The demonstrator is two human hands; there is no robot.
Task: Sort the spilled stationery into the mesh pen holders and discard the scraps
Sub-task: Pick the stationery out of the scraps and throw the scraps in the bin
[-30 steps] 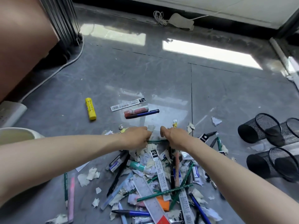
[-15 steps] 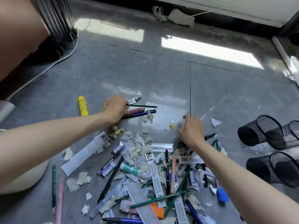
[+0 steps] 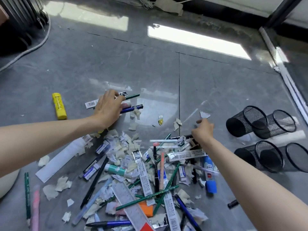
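Grey floor tiles [image 3: 216, 90] held the stationery pile [image 3: 146, 172]. Our left hand [image 3: 109, 110] pinched a green pencil [image 3: 132, 96] beyond it, beside a blue pen [image 3: 133, 108]. Our right hand [image 3: 204, 130], fingers loose and empty, hovered just short of a paper scrap [image 3: 204, 114], with the mesh pen holders [image 3: 240, 125] lying to its right.

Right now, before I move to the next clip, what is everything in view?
mesh pen holders: four, black, on their sides, floor at right.
glue stick: one, yellow, floor at left.
green pencil: one, green, beyond the pile, left of centre.
blue pen: one, blue, just nearer than that pencil.
stationery pile: one, mixed colours, pens, pencils, rulers, packets, near centre.
paper scraps: many, cream and white, through and around the pile.
cable: one, white, far left.
left hand: over the green pencil, grip hidden.
right hand: fingers loosely curled, holding nothing visible, beside a white scrap.
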